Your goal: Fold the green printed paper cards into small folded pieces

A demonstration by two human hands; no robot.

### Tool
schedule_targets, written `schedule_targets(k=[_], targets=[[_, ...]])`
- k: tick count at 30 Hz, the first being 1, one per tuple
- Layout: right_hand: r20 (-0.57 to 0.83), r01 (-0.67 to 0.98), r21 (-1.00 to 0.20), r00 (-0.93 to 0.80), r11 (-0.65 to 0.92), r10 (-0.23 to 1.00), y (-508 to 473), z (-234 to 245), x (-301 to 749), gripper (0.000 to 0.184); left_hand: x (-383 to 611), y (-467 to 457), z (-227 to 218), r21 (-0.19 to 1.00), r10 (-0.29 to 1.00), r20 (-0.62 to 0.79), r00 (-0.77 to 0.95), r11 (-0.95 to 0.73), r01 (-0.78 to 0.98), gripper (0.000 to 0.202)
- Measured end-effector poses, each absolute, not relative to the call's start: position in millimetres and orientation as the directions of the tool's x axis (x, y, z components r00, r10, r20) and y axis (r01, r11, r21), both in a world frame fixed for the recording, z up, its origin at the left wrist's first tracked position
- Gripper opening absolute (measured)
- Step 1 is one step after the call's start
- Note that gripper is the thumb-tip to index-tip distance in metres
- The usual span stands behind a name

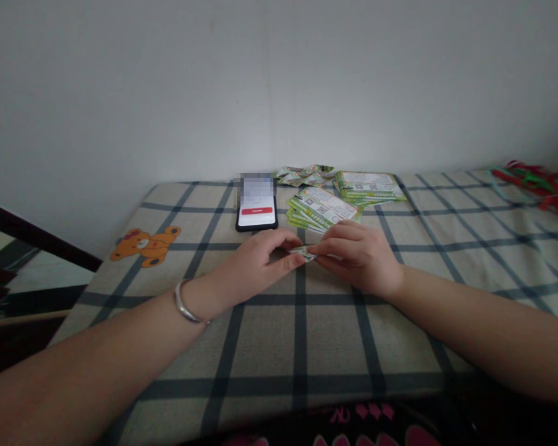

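Note:
My left hand [255,263] and my right hand [360,255] meet over the middle of a checked cloth [307,334]. Both pinch a small folded piece of green and white paper [303,251] between their fingertips, just above the cloth. A silver bangle [186,305] circles my left wrist. Just beyond my hands lies a fanned stack of green and white printed leaflets [323,208].
A black phone [256,204] with a lit screen lies at the back. A second leaflet stack [369,185] and several folded paper pieces [304,175] lie near the wall. Red and green items [539,186] sit at the far right. A bear print [145,244] marks the left edge.

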State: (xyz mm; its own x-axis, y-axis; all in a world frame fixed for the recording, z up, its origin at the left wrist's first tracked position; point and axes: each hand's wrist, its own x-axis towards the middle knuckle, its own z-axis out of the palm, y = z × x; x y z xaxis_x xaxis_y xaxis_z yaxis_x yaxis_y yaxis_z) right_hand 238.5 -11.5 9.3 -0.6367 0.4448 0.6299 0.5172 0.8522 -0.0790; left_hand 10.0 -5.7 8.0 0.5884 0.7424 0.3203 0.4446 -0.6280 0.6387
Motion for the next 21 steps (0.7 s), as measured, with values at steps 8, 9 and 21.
schedule_targets(k=[8, 9, 21], targets=[[0.604, 0.533, -0.029, -0.665, 0.846, 0.44, -10, 9, 238, 0.019, 15, -2, 0, 0.909, 0.833, 0.179, 0.524, -0.343, 0.235, 0.031], [0.601, 0.532, -0.031, -0.667, 0.846, 0.442, -10, 9, 237, 0.019, 15, -2, 0, 0.909, 0.839, 0.18, 0.513, -0.342, 0.239, 0.031], [0.466, 0.395, -0.63, -0.496, 0.668, 0.733, -8, 6, 228, 0.013, 15, -6, -1, 0.771, 0.839, 0.342, 0.423, -0.508, 0.383, 0.016]])
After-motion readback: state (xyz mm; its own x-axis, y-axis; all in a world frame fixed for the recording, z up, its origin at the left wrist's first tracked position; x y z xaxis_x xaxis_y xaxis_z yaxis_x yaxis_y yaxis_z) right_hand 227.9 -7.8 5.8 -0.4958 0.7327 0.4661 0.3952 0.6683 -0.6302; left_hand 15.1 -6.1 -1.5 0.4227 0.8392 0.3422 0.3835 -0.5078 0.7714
